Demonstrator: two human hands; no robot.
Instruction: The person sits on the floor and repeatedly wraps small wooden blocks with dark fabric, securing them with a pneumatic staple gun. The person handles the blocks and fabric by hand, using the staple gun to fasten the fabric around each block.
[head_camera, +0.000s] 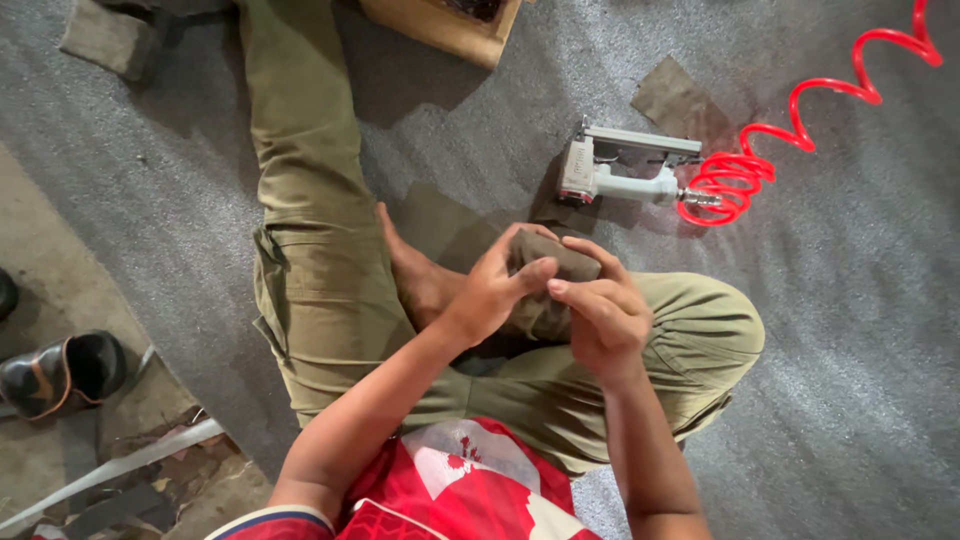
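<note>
The head camera looks down on a person sitting on a grey carpeted floor (850, 330), one leg in olive-green trousers (310, 220) stretched forward and the other folded under.

Both hands meet over the folded knee. The left hand (490, 295) and the right hand (600, 320) are each clamped on a small brown fabric-covered block (555, 262), which sits between them just above the bare foot (420, 280). The left grip has its fingers curled over the block's near edge with the thumb pressing on top; the right grip holds it from the other side, fingertips touching the left thumb.

On the floor just beyond the hands lies a grey pneumatic staple gun (625, 168), on its side, joined to a red coiled air hose (800, 130) that runs off toward the upper right. A scrap of brown fabric (680, 100) lies flat near the gun. At far left a dark shoe (60, 372) rests on bare concrete.
</note>
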